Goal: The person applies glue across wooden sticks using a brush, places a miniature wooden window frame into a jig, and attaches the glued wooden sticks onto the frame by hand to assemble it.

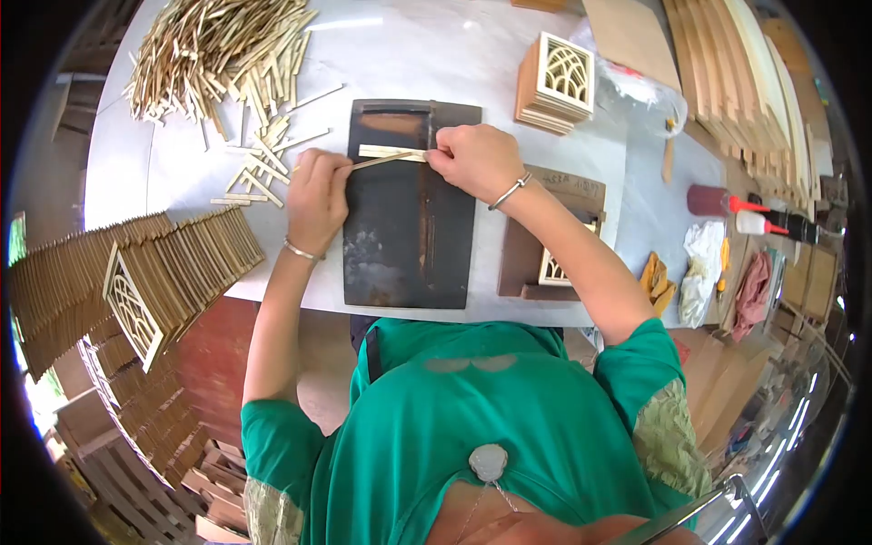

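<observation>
My left hand [318,198] is closed in a pinch on one end of a thin wooden strip [380,162]. The strip slants over a dark board [400,236] on the table. At the strip's other end, my right hand [480,162] is closed, thumb and fingertips together. Pale strips [386,150] lie side by side across the board, just above the held one, and their right ends reach my right fingertips. Whether the right fingers grip these as well is hidden. A raised dark rail [424,209] runs down the board near its right side.
A heap of loose wooden strips [218,54] covers the table's far left. Stacked arched lattice frames stand at left [136,309] and back right [554,82]. A brown board with a frame [556,271] lies under my right forearm. Red-tipped bottles [713,202] and cloths [701,272] are farther right.
</observation>
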A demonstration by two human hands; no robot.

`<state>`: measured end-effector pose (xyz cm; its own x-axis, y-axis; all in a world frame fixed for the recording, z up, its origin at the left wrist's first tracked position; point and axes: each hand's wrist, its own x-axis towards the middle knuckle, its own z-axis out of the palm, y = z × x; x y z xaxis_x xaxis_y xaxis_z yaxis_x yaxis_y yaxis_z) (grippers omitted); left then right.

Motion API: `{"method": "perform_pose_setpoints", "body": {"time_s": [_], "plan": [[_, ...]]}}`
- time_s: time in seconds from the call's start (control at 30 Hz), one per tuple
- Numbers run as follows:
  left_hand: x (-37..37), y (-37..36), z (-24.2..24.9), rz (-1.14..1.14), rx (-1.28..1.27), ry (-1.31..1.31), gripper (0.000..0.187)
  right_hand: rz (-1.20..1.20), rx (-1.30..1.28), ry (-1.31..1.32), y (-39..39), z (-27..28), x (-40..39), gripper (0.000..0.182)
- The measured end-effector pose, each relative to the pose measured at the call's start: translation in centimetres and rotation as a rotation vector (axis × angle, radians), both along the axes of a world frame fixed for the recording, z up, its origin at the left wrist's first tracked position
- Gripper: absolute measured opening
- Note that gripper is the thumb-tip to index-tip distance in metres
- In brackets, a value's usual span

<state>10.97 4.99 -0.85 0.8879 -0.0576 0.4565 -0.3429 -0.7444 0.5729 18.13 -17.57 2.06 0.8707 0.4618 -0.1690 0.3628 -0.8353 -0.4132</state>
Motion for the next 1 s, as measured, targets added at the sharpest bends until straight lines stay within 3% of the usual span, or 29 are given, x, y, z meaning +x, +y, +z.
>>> {"method": "perform_pose_setpoints", "body": {"time_s": [0.07,0.1,0.17,0.23,0.3,0.4,0.5,0.77,1.0], "plan": [[-1.3,-0.2,0.7,0.024,-0.080,0.035,0.004,-0.063,0.115,-0.173,-0.9,-0.3,-1.7,0.031],[-2.1,-0.8,1.3,0.028,-0.103,0.093,0.005,-0.013,0.278,-0.359,-1.8,-0.4,-2.8,0.030],[-3.3,-2.6,2.1,-0.007,-0.139,0.173,0.005,0.087,0.365,-0.497,-4.0,1.4,-6.2,0.022],[-4.4,-5.4,2.5,-0.097,-0.204,0.265,0.004,0.238,0.412,-0.506,-6.6,2.3,-10.3,0.017],[-5.5,-8.8,3.0,-0.181,-0.243,0.396,0.004,0.269,0.385,-0.473,-8.7,2.9,-14.3,0.038],[-6.5,-12.9,2.6,-0.332,-0.196,0.396,0.003,0.099,0.252,-0.400,-11.4,2.1,-17.9,0.057],[-6.8,-16.0,2.7,-0.409,-0.166,0.421,0.002,-0.062,0.162,-0.378,-13.3,1.1,-20.1,0.063],[-6.7,-19.0,3.1,-0.476,-0.020,0.488,0.004,-0.147,0.161,-0.415,-15.1,0.1,-21.0,0.054],[-7.0,-19.1,3.1,-0.497,0.128,0.349,0.004,-0.136,0.175,-0.417,-14.9,0.3,-19.9,0.037]]}}
